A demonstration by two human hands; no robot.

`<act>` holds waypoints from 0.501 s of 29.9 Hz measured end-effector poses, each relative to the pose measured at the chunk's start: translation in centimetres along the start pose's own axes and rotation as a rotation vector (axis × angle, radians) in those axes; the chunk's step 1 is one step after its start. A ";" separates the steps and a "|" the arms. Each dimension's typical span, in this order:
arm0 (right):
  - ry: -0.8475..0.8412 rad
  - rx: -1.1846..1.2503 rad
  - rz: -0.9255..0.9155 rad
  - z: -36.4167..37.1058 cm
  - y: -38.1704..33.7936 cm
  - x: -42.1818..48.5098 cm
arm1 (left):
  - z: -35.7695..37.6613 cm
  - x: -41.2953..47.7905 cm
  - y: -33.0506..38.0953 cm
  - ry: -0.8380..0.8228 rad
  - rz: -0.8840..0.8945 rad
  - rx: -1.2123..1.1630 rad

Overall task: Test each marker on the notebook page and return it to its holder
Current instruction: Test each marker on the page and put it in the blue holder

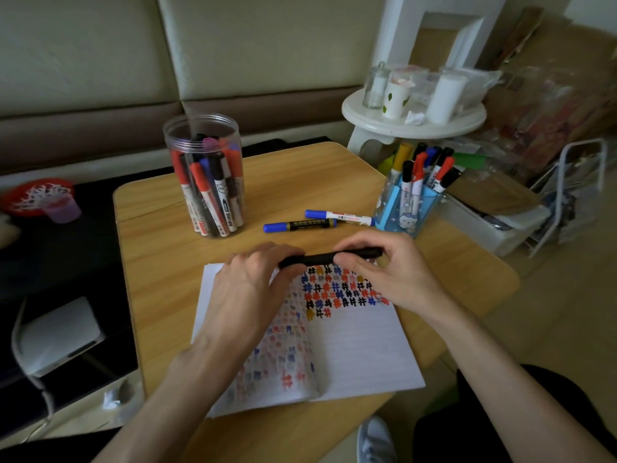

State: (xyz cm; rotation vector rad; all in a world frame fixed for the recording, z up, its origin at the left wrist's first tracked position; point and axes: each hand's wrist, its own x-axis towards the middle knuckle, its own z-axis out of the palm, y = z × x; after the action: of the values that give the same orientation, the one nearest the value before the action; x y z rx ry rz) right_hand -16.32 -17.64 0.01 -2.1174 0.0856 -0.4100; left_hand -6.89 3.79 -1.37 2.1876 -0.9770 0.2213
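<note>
A small wooden table (160,248) stands before a padded wall, with an open notebook (360,345) laid square to the person so its page of hash marks is within easy reach. Just above the page, one black marker (320,258) is held level. The left hand (253,285) curls round its left end and the right hand (394,275) pinches the other half, a grip that suits pulling the cap off or pressing it on.

There are two holders: a clear jar (203,175) and a blue holder (407,208). Their markers overlap too much to count. Between them lie two loose blue-capped markers (300,225), probably awaiting return.
</note>
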 end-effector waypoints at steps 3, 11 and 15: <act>0.127 0.423 0.203 0.3 -0.2 -1.8 | 0.3 -0.4 0.6 -0.029 0.013 -0.065; 0.208 0.612 0.359 3.5 -0.1 -4.8 | 1.2 -1.2 2.4 -0.146 0.118 -0.107; 0.236 0.575 0.320 3.6 -0.2 -4.9 | 1.6 -1.1 2.6 -0.146 0.127 -0.096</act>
State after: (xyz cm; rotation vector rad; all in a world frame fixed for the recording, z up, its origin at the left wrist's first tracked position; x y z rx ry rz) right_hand -19.75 -13.60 -2.89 -1.4534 0.3909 -0.4289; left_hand -9.64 2.20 -1.57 2.0788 -1.1847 0.0723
